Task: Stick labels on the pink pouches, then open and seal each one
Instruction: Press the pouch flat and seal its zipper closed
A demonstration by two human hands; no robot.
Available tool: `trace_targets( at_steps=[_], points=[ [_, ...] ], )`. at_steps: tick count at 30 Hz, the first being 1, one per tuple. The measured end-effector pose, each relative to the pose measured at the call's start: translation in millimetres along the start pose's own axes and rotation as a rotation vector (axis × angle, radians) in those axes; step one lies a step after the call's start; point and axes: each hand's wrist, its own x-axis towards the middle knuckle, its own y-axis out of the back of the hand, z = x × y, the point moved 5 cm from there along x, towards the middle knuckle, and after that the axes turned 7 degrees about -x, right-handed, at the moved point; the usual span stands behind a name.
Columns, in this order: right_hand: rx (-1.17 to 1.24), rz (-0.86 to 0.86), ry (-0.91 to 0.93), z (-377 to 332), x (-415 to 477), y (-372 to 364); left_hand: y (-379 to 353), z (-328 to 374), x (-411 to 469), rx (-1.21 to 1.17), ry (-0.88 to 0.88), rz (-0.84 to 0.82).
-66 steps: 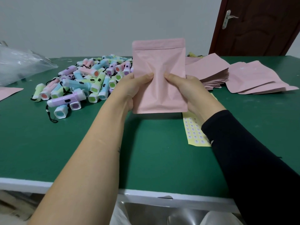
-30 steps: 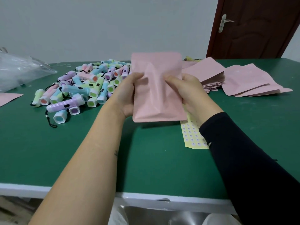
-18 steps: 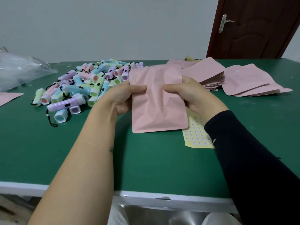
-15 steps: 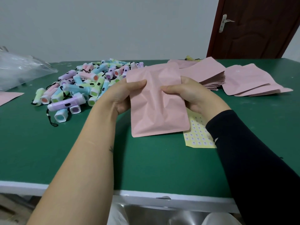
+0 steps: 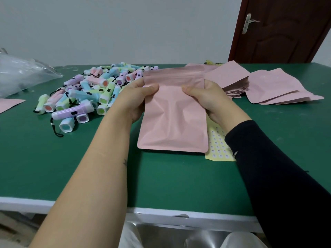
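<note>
Fingers (image 5: 151,88) on our left hand (image 5: 133,99) and right hand (image 5: 209,99) both pinch the pouch (image 5: 173,119) by its sides over the table (image 5: 53,167).

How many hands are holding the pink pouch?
2. The left hand pinches the pouch at its left edge, and the right hand pinches its right edge, both near the top. No other hand shows.

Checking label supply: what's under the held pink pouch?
A yellow sticker sheet pokes out beneath the lower right corner of the flat pink pouch. How far it extends underneath is hidden.
</note>
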Motion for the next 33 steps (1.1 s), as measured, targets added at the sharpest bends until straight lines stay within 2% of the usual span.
trace_targets(
  at_steps=[10,16,21,26,33],
  points=[
    [0.008,-0.008,-0.009,-2,-3,-3,-4,4,-2,-0.016,-0.075,0.07],
    [0.061,0.155,0.034,-7,-7,-5,-3,5,1,-0.002,-0.103,0.113],
    [0.081,0.177,0.065,-12,-9,-4,-3,5,3,0.044,-0.174,0.187],
    [0.054,0.298,0.109,-18,-13,1,-6,5,1,0.075,-0.196,0.191],
    [0.03,0.293,0.109,-17,-13,3,-8,8,-3,0.098,-0.201,0.204]
  ],
)
